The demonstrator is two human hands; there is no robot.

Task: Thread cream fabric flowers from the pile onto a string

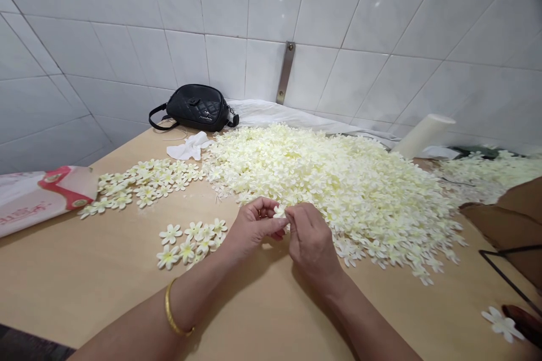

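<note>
A small pale flower [279,212] is pinched between the fingers of my left hand [257,223], in front of a big heap of white-yellow flowers [359,180]. The closed fingers of my right hand [312,240] meet the same flower from the right; their tips hide part of it. Left of my left wrist, a small group of flowers [186,249] lies on the wooden table [127,287]. Farther back on the left, more flowers [148,180] are spread in a loose patch.
A black bag [197,107] and a white tissue [190,146] sit at the back, near the tiled wall. A printed plastic bag [46,197] lies at the left edge. On the right are a white roll [423,135], brown cardboard [508,225] and a single flower [502,324].
</note>
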